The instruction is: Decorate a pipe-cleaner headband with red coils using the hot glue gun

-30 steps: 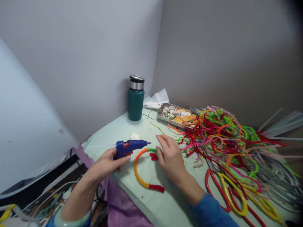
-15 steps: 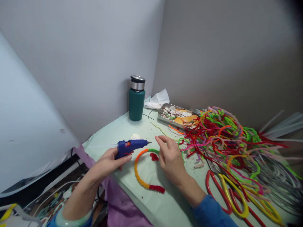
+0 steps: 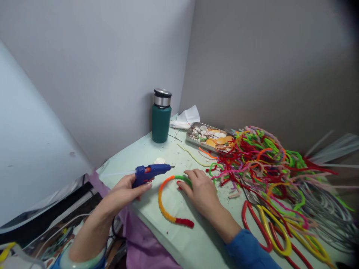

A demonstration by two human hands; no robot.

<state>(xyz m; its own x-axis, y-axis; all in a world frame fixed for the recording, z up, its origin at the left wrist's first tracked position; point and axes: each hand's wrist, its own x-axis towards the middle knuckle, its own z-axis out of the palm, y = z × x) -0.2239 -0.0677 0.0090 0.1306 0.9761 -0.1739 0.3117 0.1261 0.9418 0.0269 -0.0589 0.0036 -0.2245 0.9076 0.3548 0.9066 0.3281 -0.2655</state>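
Note:
My left hand is wrapped around the handle of a blue hot glue gun, its metal nozzle pointing right and a clear glue stick sticking out behind. Flat on the table lies a curved pipe cleaner ring, running green, orange, yellow and dark red, with a gap at the lower right. My right hand is low over the ring's green end, thumb and forefinger apart. Its thumb reaches a small red fuzzy piece, mostly covered now. Whether it touches the piece is unclear.
A green bottle stands at the back. Beside it, a metal tray holds shells and discs. Tangled pipe cleaners spread over the right side, with red-handled pliers and yellow-handled pliers in front. Purple cloth hangs below the table's edge.
My right hand has lowered toward the ring, its pinched fingers spreading and the thumb coming over the red piece. The glue gun has shifted slightly left in my left hand.

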